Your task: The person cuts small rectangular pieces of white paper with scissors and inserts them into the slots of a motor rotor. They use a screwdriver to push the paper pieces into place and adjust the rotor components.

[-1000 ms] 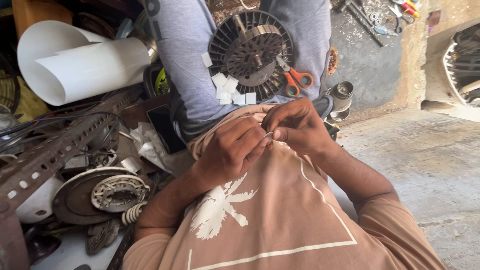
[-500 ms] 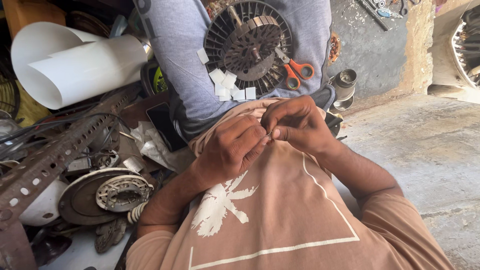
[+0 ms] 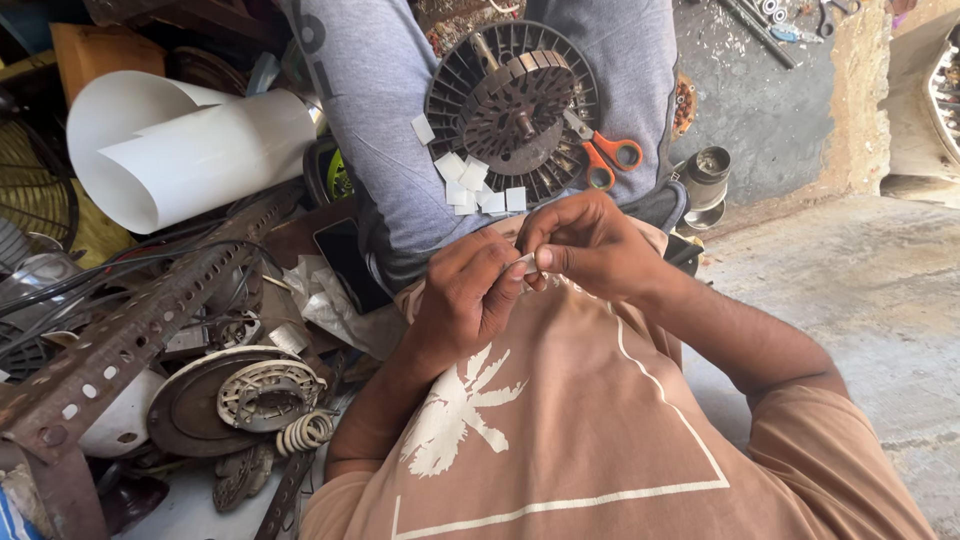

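Head view, and I read it from the left, taking the round motor core [image 3: 515,105] on the lap as my landmark. Far left of it a roll of stiff white sheet [image 3: 190,150] lies on the clutter, curled loose and smooth, probably the stock the small pieces are cut from. Below and left of the core runs a rusty slotted angle bar [image 3: 130,335], with a flat metal disc and its winding ring [image 3: 265,395] beside it, both dull and greasy.

My left hand [image 3: 465,300] sits just below the core with its fingers curled, thumb and forefinger closed on a tiny white paper slip [image 3: 525,263]. My right hand [image 3: 590,245] meets it from the other side, its fingertips pinching the same slip, so the two hands are pressed tip to tip, held close to the chest over the tan shirt, I judge for a steady view of so small a piece.

The core itself is dark, slotted steel with radial fins, resting on grey cloth. A small heap of white cut squares [image 3: 470,185] lies against its lower edge, within easy reach. Just right of the core, orange-handled scissors [image 3: 605,160] rest there too.
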